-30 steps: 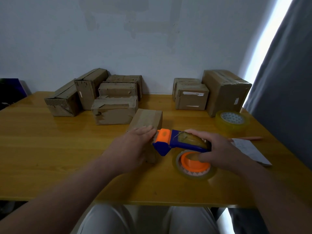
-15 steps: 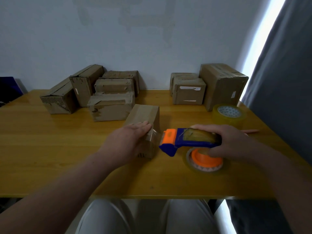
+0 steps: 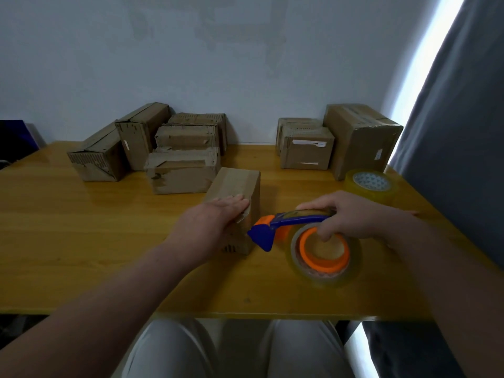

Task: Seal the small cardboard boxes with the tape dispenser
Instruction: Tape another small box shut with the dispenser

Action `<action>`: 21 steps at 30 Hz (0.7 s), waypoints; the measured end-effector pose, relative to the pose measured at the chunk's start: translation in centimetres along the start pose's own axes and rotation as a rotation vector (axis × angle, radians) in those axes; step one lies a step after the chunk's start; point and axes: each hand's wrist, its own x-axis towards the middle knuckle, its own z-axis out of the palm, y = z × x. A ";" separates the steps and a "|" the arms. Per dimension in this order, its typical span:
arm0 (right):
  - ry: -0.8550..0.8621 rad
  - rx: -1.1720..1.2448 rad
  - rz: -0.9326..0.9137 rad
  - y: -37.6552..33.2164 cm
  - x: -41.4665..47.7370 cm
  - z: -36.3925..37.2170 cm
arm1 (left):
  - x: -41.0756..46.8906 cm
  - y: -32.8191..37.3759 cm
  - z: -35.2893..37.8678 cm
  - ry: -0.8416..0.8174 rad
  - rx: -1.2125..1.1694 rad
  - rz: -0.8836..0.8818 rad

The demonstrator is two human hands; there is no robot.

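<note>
nine boxes (image 3: 234, 184), one tape dispenser (image 3: 298, 219)

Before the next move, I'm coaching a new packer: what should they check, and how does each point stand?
1. Box steadied: ok; the left hand lies flat on the small box.
2. Dispenser gripped: ok; the right hand holds the tape dispenser.
3. Tape loaded: ok; a tape roll sits on it.
4. Tape cut free of the box: cannot tell; the blue nose is close beside the box.
5. Tape end pressed flat: cannot tell; the fingertips partly cover it.
</note>
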 end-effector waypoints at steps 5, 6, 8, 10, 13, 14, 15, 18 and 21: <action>-0.057 -0.188 0.040 -0.8 -0.6 -0.2 | -0.3 -0.2 0.2 0.029 0.001 0.007; -0.020 -0.218 0.047 -0.6 -0.7 -0.3 | -0.3 -0.2 0.1 0.028 -0.001 0.009; 0.130 -0.268 0.050 -0.1 -0.9 -0.8 | -0.3 -0.2 0.0 0.012 0.000 0.010; 0.330 -0.298 0.053 0.9 -0.8 -0.9 | -0.4 -0.3 -0.2 0.021 -0.018 0.020; 0.550 -0.320 0.052 1.8 -0.3 0.2 | -0.8 -0.7 -0.2 0.107 -0.040 0.008; 0.583 -0.376 0.066 2.0 -0.2 0.8 | -0.8 -0.7 -0.3 0.118 -0.033 -0.006; 0.595 -0.437 0.087 2.1 0.0 1.4 | -0.7 -0.7 -0.5 0.111 -0.021 -0.020; 0.533 -0.570 0.172 2.7 0.9 2.9 | 0.4 -0.2 -2.2 0.065 0.011 -0.075; 0.473 -0.637 0.199 3.0 1.7 3.5 | 2.1 -0.2 -5.1 0.127 -0.027 -0.109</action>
